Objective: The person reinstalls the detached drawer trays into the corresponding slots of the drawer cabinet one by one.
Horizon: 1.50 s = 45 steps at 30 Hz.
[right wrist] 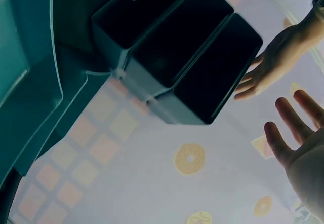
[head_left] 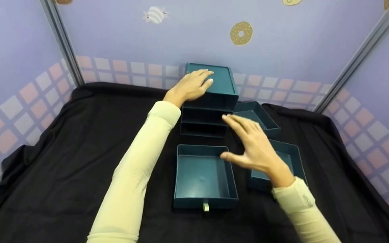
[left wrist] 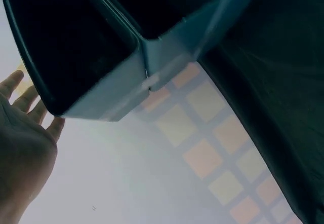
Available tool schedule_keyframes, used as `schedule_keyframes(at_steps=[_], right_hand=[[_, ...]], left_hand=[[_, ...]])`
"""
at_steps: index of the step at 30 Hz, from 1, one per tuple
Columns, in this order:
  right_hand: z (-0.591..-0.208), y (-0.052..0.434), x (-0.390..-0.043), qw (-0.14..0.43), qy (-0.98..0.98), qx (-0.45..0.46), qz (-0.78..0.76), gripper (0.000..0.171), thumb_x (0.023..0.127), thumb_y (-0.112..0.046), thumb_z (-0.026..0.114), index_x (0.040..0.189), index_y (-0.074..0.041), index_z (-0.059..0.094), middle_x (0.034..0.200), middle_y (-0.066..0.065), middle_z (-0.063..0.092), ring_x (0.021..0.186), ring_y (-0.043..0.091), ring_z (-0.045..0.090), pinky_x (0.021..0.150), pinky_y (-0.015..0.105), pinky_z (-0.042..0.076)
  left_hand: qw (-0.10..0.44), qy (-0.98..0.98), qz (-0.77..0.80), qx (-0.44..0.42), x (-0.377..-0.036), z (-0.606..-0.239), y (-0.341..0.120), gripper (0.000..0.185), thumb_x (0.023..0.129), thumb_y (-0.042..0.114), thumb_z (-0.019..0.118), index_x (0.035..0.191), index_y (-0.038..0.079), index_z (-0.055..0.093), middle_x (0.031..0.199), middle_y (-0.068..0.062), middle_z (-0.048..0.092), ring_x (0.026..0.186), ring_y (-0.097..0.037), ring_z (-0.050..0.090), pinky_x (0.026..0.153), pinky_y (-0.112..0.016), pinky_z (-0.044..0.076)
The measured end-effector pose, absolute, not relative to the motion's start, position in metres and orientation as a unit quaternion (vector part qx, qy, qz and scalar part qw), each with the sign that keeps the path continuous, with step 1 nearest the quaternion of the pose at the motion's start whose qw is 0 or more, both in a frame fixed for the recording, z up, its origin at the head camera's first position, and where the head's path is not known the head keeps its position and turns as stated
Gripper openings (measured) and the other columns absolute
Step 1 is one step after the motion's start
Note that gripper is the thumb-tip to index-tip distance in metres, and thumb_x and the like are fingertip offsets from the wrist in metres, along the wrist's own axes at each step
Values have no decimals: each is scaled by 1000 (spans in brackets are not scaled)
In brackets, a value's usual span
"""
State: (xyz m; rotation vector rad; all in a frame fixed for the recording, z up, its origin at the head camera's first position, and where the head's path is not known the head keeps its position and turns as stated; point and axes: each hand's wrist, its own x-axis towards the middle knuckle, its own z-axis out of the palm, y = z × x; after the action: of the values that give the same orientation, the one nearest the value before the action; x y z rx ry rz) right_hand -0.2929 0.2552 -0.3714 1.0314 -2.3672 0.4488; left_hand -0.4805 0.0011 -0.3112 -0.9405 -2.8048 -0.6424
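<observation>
Teal cardboard drawer cabinet (head_left: 211, 101) stands upright at the back of the worktop (head_left: 62, 168), which is covered in black cloth, with its three empty slots facing the person. The person's left hand (head_left: 191, 86) lies flat on the cabinet's top, fingers straight and spread, gripping nothing; the left wrist view shows the same flat palm (left wrist: 23, 143) against the box's edge. The right hand (head_left: 252, 145) hovers open in front of the cabinet, fingers extended toward the slots and thumb apart, touching nothing that can be seen. Three teal open-topped cardboard drawers lie on the cloth, all out of the cabinet: the nearest drawer (head_left: 204, 177), with a pale pull tab (head_left: 206, 206) on its front, sits just before the cabinet; a second drawer (head_left: 284, 165) lies partly under the right wrist; a third drawer (head_left: 257, 116) rests beside the cabinet's right flank. Cream sleeves (head_left: 140, 162) cover both forearms. Lilac walls (head_left: 282, 44) printed with doughnuts enclose the scene.
</observation>
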Motion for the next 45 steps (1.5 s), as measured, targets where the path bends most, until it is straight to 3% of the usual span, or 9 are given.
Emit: schedule_keyframes(at_steps=[7, 16, 22, 27, 34, 45], right_hand=[[-393, 247, -277, 256, -845, 442, 155, 102, 88, -85, 58, 165, -21, 42, 156, 10, 54, 138, 32, 56, 106, 57, 49], [-422, 215, -272, 207, -817, 517, 147, 94, 85, -78, 71, 157, -21, 52, 147, 3, 61, 125, 21, 63, 102, 42, 54], [-447, 205, -268, 190, -811, 530, 156, 80, 88, -71, 72, 151, -23, 58, 135, -5, 67, 111, 13, 67, 89, 35, 56], [-459, 205, -257, 133, -820, 530, 171, 66, 92, -65, 73, 145, -28, 62, 126, -7, 68, 105, 10, 68, 87, 34, 57], [-459, 201, -252, 63, -814, 545, 193, 39, 97, -48, 74, 127, -23, 72, 106, -4, 69, 81, 9, 64, 74, 18, 52], [-444, 194, -256, 21, -815, 553, 172, 24, 94, -32, 80, 114, -19, 75, 101, -5, 69, 88, 3, 68, 77, 10, 50]], left_hand=[[65, -932, -194, -301, -486, -322, -4, 65, 112, 55, 36, 167, 19, 36, 173, -8, 31, 163, -30, 21, 132, -51, 15], [64, -935, -194, -289, -497, -317, -7, 62, 111, 51, 39, 166, 23, 39, 173, -8, 32, 163, -31, 21, 132, -53, 16], [33, -935, -189, -298, -497, -322, 1, 59, 111, 52, 40, 166, 28, 41, 173, -8, 31, 162, -32, 22, 131, -55, 15], [20, -936, -181, -301, -495, -341, 11, 59, 111, 54, 39, 165, 31, 42, 173, -9, 32, 161, -34, 26, 130, -56, 17], [33, -940, -173, -292, -494, -347, 18, 60, 111, 59, 37, 165, 34, 42, 172, -7, 34, 160, -32, 29, 130, -54, 19], [52, -947, -160, -275, -498, -326, 15, 57, 109, 56, 36, 163, 39, 44, 172, -4, 33, 159, -31, 28, 129, -56, 17]])
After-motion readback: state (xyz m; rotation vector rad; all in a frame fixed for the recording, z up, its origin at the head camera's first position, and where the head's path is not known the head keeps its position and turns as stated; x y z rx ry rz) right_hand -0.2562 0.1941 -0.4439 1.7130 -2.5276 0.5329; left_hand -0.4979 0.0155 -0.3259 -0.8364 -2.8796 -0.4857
